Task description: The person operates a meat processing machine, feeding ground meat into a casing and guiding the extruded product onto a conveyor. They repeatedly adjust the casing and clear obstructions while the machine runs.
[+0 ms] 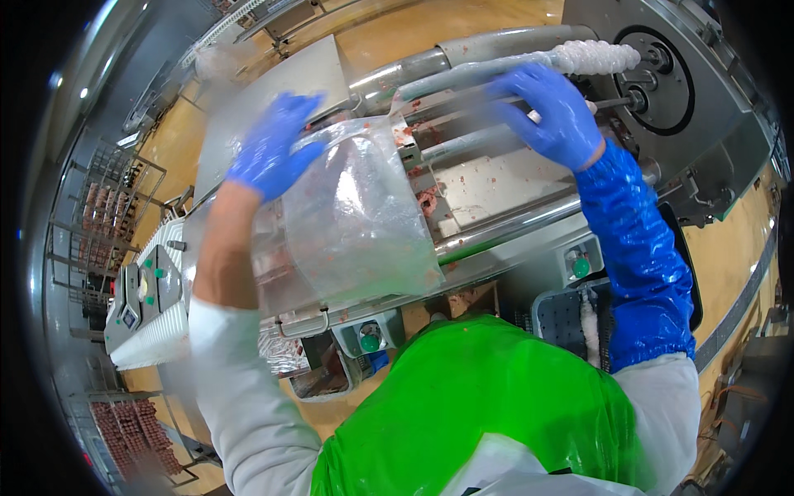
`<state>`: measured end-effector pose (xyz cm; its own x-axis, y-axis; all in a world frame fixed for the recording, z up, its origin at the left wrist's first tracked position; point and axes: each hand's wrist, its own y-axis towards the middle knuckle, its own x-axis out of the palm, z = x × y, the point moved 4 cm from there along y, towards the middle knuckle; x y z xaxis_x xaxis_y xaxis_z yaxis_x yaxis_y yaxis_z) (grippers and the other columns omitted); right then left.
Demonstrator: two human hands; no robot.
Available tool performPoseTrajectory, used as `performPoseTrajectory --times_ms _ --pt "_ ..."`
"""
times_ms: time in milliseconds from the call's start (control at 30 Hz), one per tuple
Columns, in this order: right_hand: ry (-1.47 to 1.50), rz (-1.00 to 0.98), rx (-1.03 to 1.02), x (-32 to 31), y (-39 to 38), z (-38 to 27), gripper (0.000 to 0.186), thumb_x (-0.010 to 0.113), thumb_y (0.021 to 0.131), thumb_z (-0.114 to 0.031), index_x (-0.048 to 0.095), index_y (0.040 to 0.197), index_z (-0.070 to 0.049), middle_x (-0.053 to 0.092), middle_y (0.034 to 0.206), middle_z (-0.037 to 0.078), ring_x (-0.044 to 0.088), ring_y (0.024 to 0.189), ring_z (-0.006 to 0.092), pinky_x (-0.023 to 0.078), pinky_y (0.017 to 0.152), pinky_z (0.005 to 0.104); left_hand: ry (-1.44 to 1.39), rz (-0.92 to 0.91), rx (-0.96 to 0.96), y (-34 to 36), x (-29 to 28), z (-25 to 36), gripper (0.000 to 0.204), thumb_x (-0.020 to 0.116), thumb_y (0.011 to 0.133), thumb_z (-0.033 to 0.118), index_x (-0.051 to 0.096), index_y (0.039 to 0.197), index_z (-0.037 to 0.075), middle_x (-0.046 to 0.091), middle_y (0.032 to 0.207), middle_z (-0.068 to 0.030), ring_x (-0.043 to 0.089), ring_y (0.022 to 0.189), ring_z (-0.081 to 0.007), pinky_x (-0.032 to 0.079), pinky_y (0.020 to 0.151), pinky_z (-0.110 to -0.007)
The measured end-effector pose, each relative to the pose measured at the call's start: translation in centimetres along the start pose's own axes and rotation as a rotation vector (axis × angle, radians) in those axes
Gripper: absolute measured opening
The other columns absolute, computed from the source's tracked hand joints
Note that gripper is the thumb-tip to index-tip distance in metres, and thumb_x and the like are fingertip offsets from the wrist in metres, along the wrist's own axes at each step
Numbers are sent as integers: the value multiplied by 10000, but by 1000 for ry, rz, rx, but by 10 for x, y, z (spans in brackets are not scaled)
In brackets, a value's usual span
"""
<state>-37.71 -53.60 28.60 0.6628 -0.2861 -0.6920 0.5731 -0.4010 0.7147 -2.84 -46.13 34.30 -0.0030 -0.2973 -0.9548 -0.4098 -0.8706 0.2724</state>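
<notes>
My left hand [277,149], in a blue glove, is open over the left part of a steel machine, fingers stretched and thumb apart, holding nothing. Close to it lies a clear plastic sheet [356,194], draped over the machine bed. My right hand [552,114], also blue-gloved with a blue sleeve cover, reaches over the machine's long tubes. Its fingers look apart but are partly blurred. A small white piece [535,116] shows beside them; whether they touch it, I cannot tell. Just beyond, whitish bunched casing [595,58] sits around the far tube [471,73].
Reddish meat scraps [428,201] dot the steel bed. At right stands the machine's housing [703,99] with a round plate. A grey crate [562,318] is below my right arm. A small control unit [145,289] stands at left, near racks of sausages [136,438].
</notes>
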Motion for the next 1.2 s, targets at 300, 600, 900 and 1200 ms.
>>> performPoseTrajectory --times_ms 300,600,900,1200 --pt "884 754 1391 39 -189 190 564 565 946 -453 449 1365 -94 534 1299 114 516 1186 248 472 930 440 -1004 150 -157 -136 -34 95 521 565 895 271 523 1269 -88 540 1322 -232 512 1243 -320 345 1081 -458" --pt "981 1014 1288 104 -177 216 366 552 961 -374 551 1155 -64 602 1044 56 582 900 199 470 834 367 -1309 -112 -208 -111 51 201 430 531 918 185 518 1294 -23 518 1363 -178 506 1233 -282 404 1032 -406" --pt "1306 46 1067 222 -86 -47 616 636 923 -310 399 1389 15 564 1250 181 531 1170 239 404 1011 344 -1296 -38 -277 -99 54 208 409 538 904 126 535 1290 -10 531 1365 -151 520 1227 -259 418 1014 -395" --pt "782 -408 569 107 -78 6 250 545 950 -277 705 994 -90 668 912 109 618 873 211 477 813 328 -866 267 -236 -115 -7 147 355 582 857 53 605 1209 13 636 1213 -144 582 1145 -294 444 983 -402"
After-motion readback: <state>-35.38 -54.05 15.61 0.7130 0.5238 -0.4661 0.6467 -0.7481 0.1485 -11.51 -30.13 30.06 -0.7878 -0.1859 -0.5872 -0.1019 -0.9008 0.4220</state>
